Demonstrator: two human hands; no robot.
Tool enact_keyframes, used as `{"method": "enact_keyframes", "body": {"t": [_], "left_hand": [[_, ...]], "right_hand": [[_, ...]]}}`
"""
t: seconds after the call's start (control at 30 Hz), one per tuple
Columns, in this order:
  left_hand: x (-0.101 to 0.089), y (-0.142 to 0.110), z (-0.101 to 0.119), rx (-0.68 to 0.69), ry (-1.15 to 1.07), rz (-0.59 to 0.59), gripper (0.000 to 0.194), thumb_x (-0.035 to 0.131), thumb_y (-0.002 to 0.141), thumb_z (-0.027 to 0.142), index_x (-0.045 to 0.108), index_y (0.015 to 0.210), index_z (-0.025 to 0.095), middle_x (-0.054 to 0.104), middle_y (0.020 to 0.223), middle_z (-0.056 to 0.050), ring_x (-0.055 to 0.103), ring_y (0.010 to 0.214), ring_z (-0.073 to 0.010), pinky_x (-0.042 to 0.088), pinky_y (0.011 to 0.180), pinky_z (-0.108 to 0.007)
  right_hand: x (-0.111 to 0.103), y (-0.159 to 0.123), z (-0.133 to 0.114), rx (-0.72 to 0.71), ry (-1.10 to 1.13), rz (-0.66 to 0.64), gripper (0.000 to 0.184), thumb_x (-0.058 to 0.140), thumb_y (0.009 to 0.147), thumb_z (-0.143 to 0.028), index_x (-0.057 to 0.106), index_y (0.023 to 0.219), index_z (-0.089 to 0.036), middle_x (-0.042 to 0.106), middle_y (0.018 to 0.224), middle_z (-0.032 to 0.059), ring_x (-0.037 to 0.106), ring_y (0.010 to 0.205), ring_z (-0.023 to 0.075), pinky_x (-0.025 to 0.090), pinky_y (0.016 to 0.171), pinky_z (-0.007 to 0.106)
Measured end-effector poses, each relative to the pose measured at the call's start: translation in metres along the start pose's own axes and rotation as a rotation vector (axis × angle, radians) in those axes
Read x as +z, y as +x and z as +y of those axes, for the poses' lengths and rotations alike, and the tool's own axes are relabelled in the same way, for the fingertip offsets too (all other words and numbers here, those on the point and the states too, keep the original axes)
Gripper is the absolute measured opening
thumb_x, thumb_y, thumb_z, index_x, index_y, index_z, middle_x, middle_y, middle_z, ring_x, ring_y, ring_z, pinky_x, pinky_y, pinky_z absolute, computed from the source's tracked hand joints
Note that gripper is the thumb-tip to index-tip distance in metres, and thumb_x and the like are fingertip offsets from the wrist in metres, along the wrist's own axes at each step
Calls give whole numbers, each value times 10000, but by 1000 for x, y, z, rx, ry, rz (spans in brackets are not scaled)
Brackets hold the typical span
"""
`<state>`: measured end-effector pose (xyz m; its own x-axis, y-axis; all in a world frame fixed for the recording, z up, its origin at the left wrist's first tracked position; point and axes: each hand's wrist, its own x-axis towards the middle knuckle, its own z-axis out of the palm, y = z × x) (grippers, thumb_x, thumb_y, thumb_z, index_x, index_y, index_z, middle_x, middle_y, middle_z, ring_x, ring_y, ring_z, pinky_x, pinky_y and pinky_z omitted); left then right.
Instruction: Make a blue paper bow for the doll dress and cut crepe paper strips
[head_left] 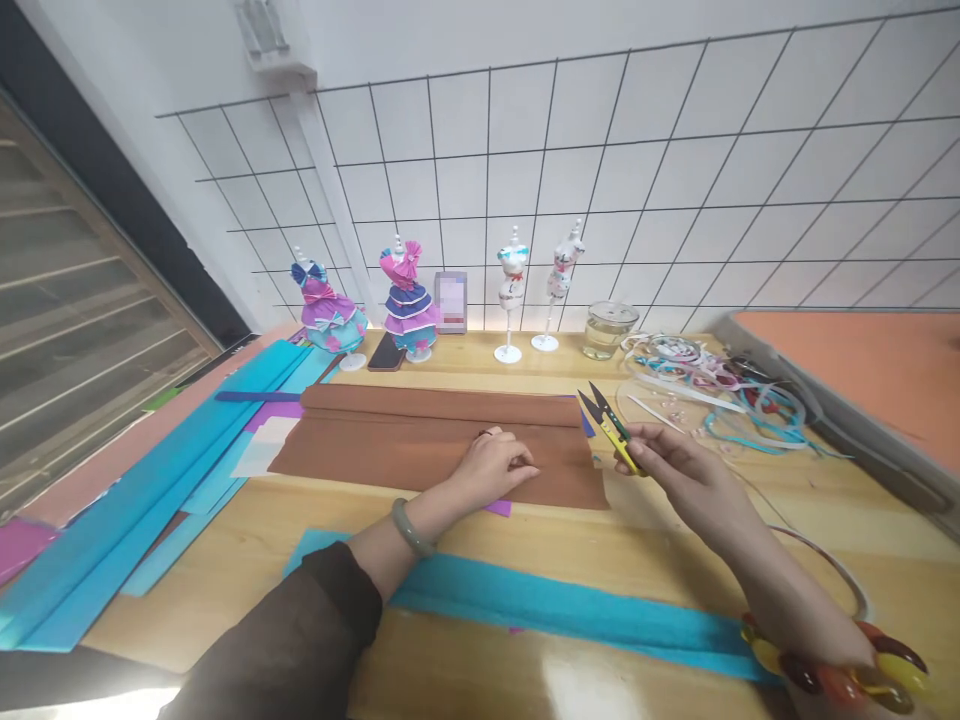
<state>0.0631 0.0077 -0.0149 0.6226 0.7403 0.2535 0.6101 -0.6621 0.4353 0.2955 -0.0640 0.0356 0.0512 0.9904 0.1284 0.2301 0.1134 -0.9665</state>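
Note:
A wide brown strip of crepe paper [420, 450] lies across the table, with a fold along its far edge. My left hand [491, 468] rests on it, fingers loosely bent and a gap between thumb and forefinger; nothing shows in its grasp. Off the strip's right end, my right hand [667, 465] is closed around yellow-handled thread snips [619, 437]. Their dark blades stand apart and point up and left. A blue paper strip [570, 603] lies nearer to me, partly under my left forearm. Bits of purple paper [498, 508] peek out from beneath the brown strip.
Blue paper lengths [187, 450] are stacked at left. Along the back stand two dressed mini mannequins [411, 310], two white ones [512, 285], a phone [387, 352] and a glass jar [609, 330]. Tangled ribbons [697, 365] lie at right, beside an orange-topped raised surface [862, 370].

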Motion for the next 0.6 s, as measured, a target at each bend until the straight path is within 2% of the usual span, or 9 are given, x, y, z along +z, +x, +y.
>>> {"method": "enact_keyframes", "body": {"t": [0.13, 0.23, 0.33, 0.43, 0.5, 0.6], "left_hand": [[0, -1, -2, -27, -105, 13, 161, 577, 790, 335, 634, 725, 199, 608, 741, -3, 523, 755, -136, 397, 731, -268], [-2, 0, -3, -31, -160, 11, 151, 576, 784, 323, 637, 725, 198, 623, 760, -1, 527, 770, -140, 393, 743, -274], [-2, 1, -4, -25, -176, 3, 144, 573, 782, 313, 641, 725, 200, 625, 752, 1, 522, 765, -141, 391, 732, -272], [-1, 2, -5, -12, -175, 10, 139, 574, 777, 311, 643, 727, 202, 621, 744, 4, 517, 756, -139, 388, 722, -267], [1, 2, -6, -10, -172, 17, 136, 576, 774, 312, 645, 730, 204, 619, 741, 4, 515, 755, -139, 386, 716, -265], [2, 3, -7, -4, -174, 23, 138, 575, 773, 314, 646, 732, 204, 620, 738, 5, 517, 754, -137, 383, 724, -265]], "right_hand": [[-1, -1, -4, 24, 57, -42, 340, 553, 793, -458, 542, 1014, -200, 591, 705, 10, 571, 678, 152, 471, 705, 332], [-7, 0, -2, 48, 102, -58, 384, 556, 796, -444, 530, 1088, -197, 586, 705, 11, 560, 683, 149, 462, 703, 331], [-13, 1, -3, 64, 200, -57, 296, 589, 778, -404, 562, 1004, -215, 573, 725, 2, 543, 660, 130, 450, 662, 301], [-16, -2, -14, 79, 251, -111, 197, 561, 802, -376, 577, 926, -224, 540, 727, -10, 503, 623, 106, 429, 608, 267], [-14, -8, -24, 95, 137, -214, 226, 471, 851, -404, 585, 892, -214, 518, 697, -11, 472, 597, 106, 422, 601, 270], [-4, -25, -36, 99, -172, -494, 325, 427, 853, -472, 582, 961, -209, 565, 748, 9, 513, 680, 139, 432, 679, 293]]}}
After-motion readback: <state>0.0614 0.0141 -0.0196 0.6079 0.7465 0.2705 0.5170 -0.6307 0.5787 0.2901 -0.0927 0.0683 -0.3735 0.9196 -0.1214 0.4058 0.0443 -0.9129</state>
